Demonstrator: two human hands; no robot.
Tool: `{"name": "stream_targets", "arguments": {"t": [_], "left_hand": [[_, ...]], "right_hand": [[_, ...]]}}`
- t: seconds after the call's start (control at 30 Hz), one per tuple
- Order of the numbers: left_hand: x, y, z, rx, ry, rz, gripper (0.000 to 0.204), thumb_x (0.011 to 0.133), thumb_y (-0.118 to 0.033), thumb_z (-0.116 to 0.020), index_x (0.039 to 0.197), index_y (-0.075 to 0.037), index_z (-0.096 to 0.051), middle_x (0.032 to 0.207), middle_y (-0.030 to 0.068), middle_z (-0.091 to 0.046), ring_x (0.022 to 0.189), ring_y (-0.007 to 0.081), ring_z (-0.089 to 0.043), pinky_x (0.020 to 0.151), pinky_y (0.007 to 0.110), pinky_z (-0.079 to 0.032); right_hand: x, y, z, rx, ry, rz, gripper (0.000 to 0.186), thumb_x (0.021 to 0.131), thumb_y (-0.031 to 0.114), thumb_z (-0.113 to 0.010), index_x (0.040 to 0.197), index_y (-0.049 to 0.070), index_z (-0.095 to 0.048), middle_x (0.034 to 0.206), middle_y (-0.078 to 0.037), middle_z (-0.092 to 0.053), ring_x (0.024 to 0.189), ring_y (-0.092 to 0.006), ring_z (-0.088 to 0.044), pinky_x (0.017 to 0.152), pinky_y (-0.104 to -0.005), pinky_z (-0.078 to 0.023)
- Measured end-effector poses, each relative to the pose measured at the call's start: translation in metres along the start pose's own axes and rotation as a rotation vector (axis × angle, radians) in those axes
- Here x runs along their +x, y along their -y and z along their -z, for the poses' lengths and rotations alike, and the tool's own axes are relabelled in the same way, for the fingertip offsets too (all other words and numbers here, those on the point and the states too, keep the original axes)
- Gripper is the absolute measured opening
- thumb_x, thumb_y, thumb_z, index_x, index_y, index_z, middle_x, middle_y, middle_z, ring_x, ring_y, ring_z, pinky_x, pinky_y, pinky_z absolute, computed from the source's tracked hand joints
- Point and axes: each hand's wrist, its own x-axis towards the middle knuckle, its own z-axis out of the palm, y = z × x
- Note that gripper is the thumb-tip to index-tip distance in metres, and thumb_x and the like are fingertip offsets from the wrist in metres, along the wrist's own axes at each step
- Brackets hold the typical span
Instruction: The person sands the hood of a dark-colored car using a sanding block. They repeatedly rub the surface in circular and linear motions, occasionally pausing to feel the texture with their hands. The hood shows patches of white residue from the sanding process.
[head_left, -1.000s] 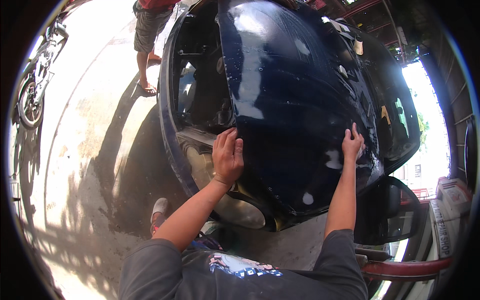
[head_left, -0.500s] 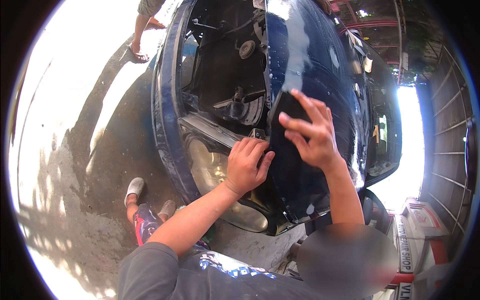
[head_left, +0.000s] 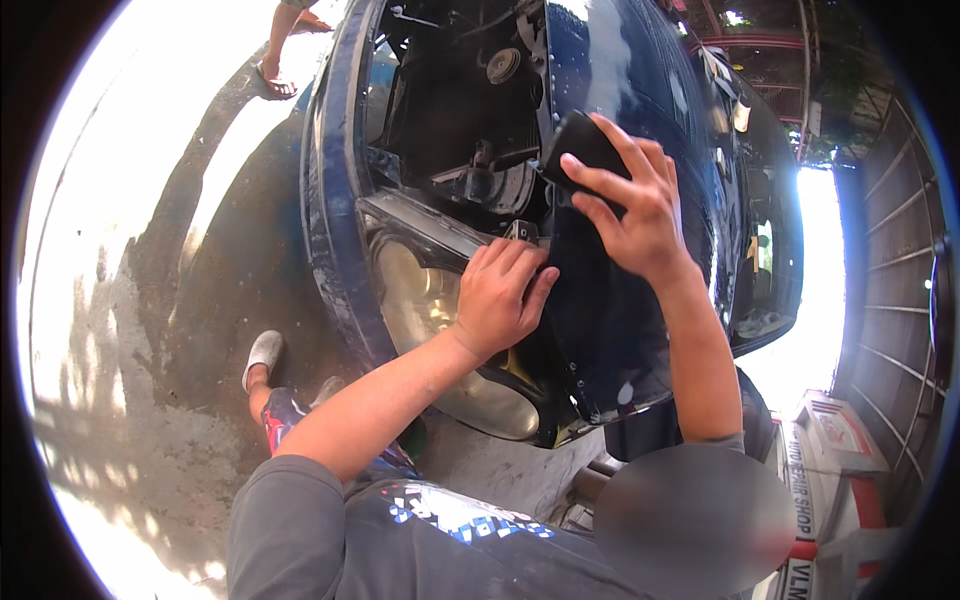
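Note:
My right hand grips a black block-like pad with smooth rounded corners. It lies against the dark blue fender, just below a dull grey patch on the paint. Thumb and fingers are spread across the pad, and its underside is hidden. Lower and to the left, my left hand is closed over the fender's inner edge, beside a small metal bracket. The fingertips are partly out of sight. Under the left wrist sits a clouded headlight.
An uncovered engine bay opens beyond my left hand, with a blue front crossbar along its left. Another person's sandalled foot stands on the concrete at upper left. Red and white signage stands at lower right.
My right hand has moved the black pad upward along the fender toward the grey patch. My left hand has shifted slightly up and keeps its place at the edge.

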Motion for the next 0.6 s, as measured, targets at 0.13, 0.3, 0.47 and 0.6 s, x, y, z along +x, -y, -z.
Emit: {"name": "stream_targets", "arguments": {"t": [0.13,0.3,0.47,0.6], "left_hand": [[-0.003,-0.001,0.002,-0.03,0.029,0.004,0.015,0.096,-0.013,-0.075,0.104,-0.002,-0.069,0.099,0.0134,-0.07,0.091,0.0362,-0.067,0.081,0.046,-0.051],[-0.002,0.001,0.001,-0.004,0.01,-0.018,0.018,0.096,-0.019,-0.076,0.1,-0.004,-0.068,0.095,0.012,-0.067,0.09,0.0333,-0.066,0.079,0.044,-0.051],[-0.002,-0.001,0.003,-0.008,0.02,0.013,0.017,0.096,-0.016,-0.075,0.104,-0.002,-0.069,0.096,0.0125,-0.07,0.089,0.0361,-0.067,0.079,0.046,-0.051],[0.0,0.0,0.004,-0.024,0.054,0.018,0.019,0.093,-0.016,-0.078,0.103,-0.002,-0.068,0.097,0.0131,-0.07,0.09,0.0362,-0.068,0.079,0.046,-0.052]], "right_hand": [[-0.002,-0.004,0.002,0.107,-0.004,0.127,0.041,0.08,0.023,-0.09,0.12,0.028,-0.086,0.159,-0.01,-0.061,0.128,-0.0319,-0.062,0.107,-0.0431,-0.045],[0.007,-0.011,0.003,0.082,0.057,0.067,0.043,0.078,0.021,-0.091,0.12,0.027,-0.086,0.158,-0.01,-0.062,0.128,-0.0313,-0.062,0.109,-0.0436,-0.045],[0.017,-0.011,0.001,0.13,0.038,0.048,0.044,0.078,0.017,-0.089,0.122,0.026,-0.086,0.157,-0.01,-0.063,0.126,-0.0326,-0.062,0.108,-0.045,-0.046],[0.017,0.013,-0.003,0.059,-0.026,0.019,0.043,0.078,0.018,-0.089,0.12,0.027,-0.086,0.155,-0.01,-0.064,0.13,-0.0327,-0.062,0.11,-0.0442,-0.044]]}}
